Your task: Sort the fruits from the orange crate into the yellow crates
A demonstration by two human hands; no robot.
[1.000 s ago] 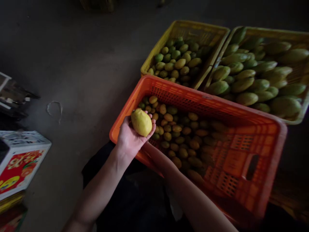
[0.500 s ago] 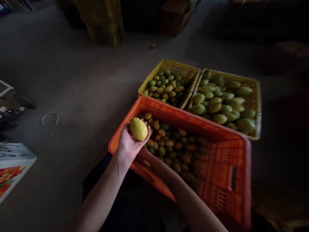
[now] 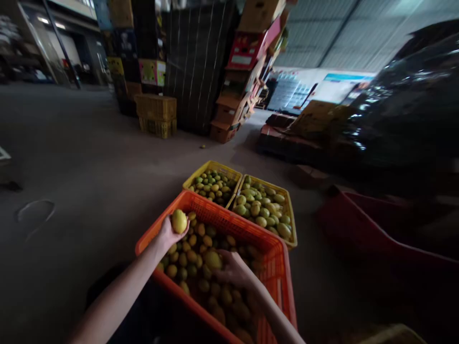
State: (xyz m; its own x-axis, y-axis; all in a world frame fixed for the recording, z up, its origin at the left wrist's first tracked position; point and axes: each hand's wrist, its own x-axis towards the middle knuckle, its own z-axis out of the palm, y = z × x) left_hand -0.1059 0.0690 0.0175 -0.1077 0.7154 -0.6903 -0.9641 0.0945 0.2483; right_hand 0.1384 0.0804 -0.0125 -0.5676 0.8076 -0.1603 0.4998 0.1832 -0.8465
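Observation:
My left hand [image 3: 170, 234] cups a yellow mango [image 3: 179, 221], palm up, above the left end of an orange plastic crate [image 3: 234, 220]. Inside that crate my right hand [image 3: 233, 270] has its fingers round a greenish-yellow mango [image 3: 213, 261], just over the other fruit; some of its fingers are hidden. Many smaller yellow, orange and green mangoes [image 3: 182, 259] fill much of the crate around it.
Beyond the orange crate stand two yellow crates: the left crate [image 3: 225, 168] and the right crate [image 3: 292, 217], both with mangoes. Stacked cartons [image 3: 225, 114] and a small yellow crate stack [image 3: 156, 110] rise farther back. A red container [image 3: 376, 203] lies at right.
The view has tilted up and shows more of the warehouse. My right hand has come from behind the left wrist to the crate's middle and now holds a mango. The left still holds its mango.

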